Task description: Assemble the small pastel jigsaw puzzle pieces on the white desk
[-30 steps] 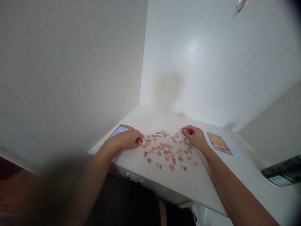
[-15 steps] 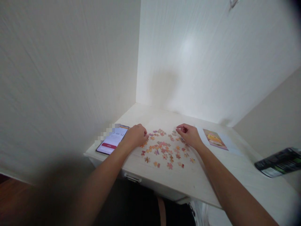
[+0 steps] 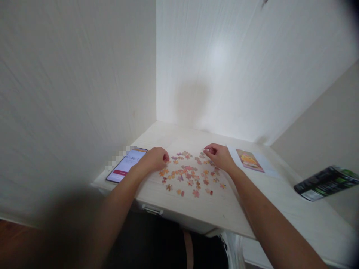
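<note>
Loose jigsaw puzzle pieces point(image 3: 187, 172) in orange, pink and brown lie spread on the white desk point(image 3: 179, 209), some touching or overlapping. My left hand point(image 3: 157, 158) rests at their left edge with its fingers curled in; whatever they might hold is hidden. At the back right of the pieces, my right hand point(image 3: 218, 155) has thumb and forefinger drawn together beside a greyish puzzle piece point(image 3: 202, 155). Whether anything sits between those fingertips is too small to tell.
A phone point(image 3: 126, 164) showing a running timer lies by my left wrist. To the right is a paper sheet with a printed chick picture point(image 3: 250, 160). Farther right a black-and-green container point(image 3: 327, 183) appears tilted. Pale walls point(image 3: 213, 74) enclose the desk behind and at the left.
My view has shifted slightly, so the whole scene sits farther left and a little higher. Both hands keep about the same place and pose over the pieces.
</note>
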Demonstrator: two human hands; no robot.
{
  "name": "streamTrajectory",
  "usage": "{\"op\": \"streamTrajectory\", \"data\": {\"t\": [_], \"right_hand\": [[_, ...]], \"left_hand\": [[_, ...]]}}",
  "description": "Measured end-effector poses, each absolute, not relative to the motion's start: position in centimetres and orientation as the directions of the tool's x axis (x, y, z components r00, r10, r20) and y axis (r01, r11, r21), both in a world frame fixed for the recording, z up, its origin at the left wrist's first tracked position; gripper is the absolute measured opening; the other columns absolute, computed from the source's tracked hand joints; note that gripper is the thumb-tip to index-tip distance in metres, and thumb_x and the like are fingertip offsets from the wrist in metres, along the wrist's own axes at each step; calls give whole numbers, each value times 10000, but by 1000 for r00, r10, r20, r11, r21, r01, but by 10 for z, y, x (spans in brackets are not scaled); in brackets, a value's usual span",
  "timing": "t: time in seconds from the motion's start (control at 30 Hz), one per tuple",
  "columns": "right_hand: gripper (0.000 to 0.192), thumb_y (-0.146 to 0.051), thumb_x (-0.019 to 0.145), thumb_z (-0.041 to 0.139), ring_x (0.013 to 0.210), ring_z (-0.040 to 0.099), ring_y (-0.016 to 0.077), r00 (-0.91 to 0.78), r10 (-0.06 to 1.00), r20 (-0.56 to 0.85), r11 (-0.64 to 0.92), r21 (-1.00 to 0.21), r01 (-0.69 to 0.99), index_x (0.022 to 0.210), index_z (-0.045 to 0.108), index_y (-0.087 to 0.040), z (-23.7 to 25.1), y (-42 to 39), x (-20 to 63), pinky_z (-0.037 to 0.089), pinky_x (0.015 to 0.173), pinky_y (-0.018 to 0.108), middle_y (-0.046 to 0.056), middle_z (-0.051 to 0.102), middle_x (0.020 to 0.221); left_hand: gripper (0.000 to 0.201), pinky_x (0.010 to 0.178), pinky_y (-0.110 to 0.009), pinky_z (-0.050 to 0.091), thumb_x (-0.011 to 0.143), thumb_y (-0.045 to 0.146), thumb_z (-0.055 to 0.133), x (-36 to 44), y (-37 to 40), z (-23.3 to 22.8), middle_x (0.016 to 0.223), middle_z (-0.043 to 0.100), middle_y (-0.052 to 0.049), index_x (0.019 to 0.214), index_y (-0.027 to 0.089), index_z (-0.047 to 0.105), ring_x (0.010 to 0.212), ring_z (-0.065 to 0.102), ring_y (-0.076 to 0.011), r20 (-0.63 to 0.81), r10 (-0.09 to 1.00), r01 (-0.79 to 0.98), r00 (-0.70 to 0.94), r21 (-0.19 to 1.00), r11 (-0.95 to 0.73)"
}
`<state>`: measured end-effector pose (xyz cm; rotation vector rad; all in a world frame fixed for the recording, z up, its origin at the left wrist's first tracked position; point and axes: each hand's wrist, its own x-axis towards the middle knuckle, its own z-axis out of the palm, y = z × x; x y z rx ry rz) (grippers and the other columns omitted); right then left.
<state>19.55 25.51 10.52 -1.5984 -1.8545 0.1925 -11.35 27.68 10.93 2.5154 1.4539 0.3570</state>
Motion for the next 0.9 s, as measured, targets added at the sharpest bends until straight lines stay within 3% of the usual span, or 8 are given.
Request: {"op": "streamTrajectory", "data": {"t": [0.27,0.4,0.6,0.77,0.9], "right_hand": [[260,-352,820,618,692,583,150,-173,938,302,309,-498,810,944,740,-160,100,257,196,456,666,280,74,712,844],[248,-360,822,627,695,587,149,-209,937,278,330,-521,787,919,749,-167,102,256,193,457,669,282,66,721,828],[265,-411,764,685,613,573,130,-377,926,9,285,-671,684,842,745,-165,119,242,180,434,565,251,38,699,718],[228,-380,727,704,582,576,126,-504,856,-117,335,-617,712,808,745,-171,134,225,162,411,530,241,27,696,680],[143,-290,694,699,559,585,131,-471,851,-234,282,-553,784,788,741,-191,139,217,157,415,509,243,21,701,665]], "left_hand": [[181,714,-287,470,798,243,591,-118,268,113,877,736,-74,850,183,754,780,649,-191,139,853,807,503,278,-521],[202,758,-303,476,838,271,583,-113,263,115,935,722,-94,910,173,744,825,645,-202,172,849,803,500,276,-529],[221,837,-292,473,894,293,557,-90,246,122,1009,698,-72,1001,195,724,908,636,-190,216,749,688,626,299,-661],[211,878,-304,462,895,282,555,-71,236,121,1010,690,-74,940,212,748,964,627,-204,189,650,589,736,296,-753],[201,831,-317,472,865,240,557,-69,236,122,934,694,-76,862,212,756,897,631,-212,147,611,558,778,285,-779]]}}
